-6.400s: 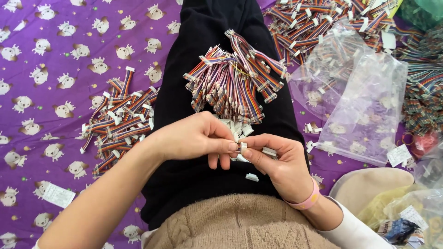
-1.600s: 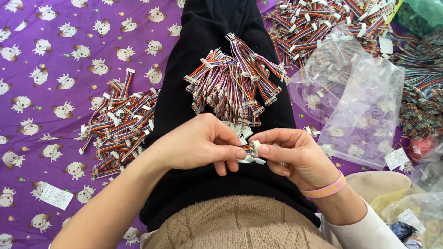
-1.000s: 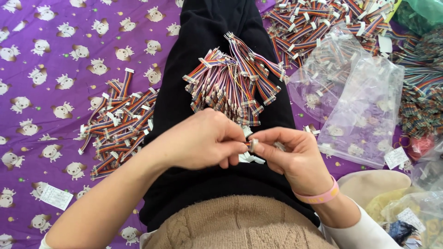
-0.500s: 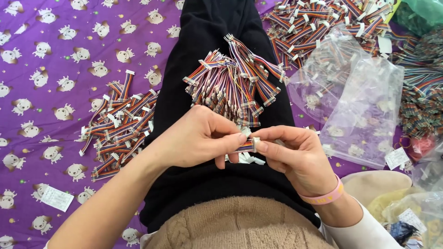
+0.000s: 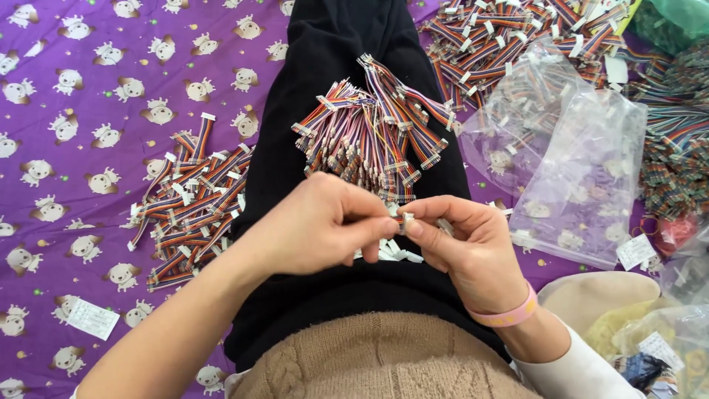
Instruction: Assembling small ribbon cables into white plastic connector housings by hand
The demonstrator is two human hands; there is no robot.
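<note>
While striped ribbon cables (image 5: 373, 125) fan across our black lap, our left hand (image 5: 314, 225) and right hand (image 5: 465, 244) pinch one small white plastic connector (image 5: 405, 219).

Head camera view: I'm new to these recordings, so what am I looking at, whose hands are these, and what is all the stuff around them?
There is no machine here. One camera sits on a person's head and looks down at their lap, so both hands are the wearer's own. The left hand and the right hand, which has a pink wristband, meet at the fingertips and pinch a small white connector between them. A few more white pieces lie on the black trousers just below. A bundle of striped wires rests on the lap ahead of the hands. On the purple cloth, a wire pile lies to the left, another pile at top right, beside clear bags.
</note>
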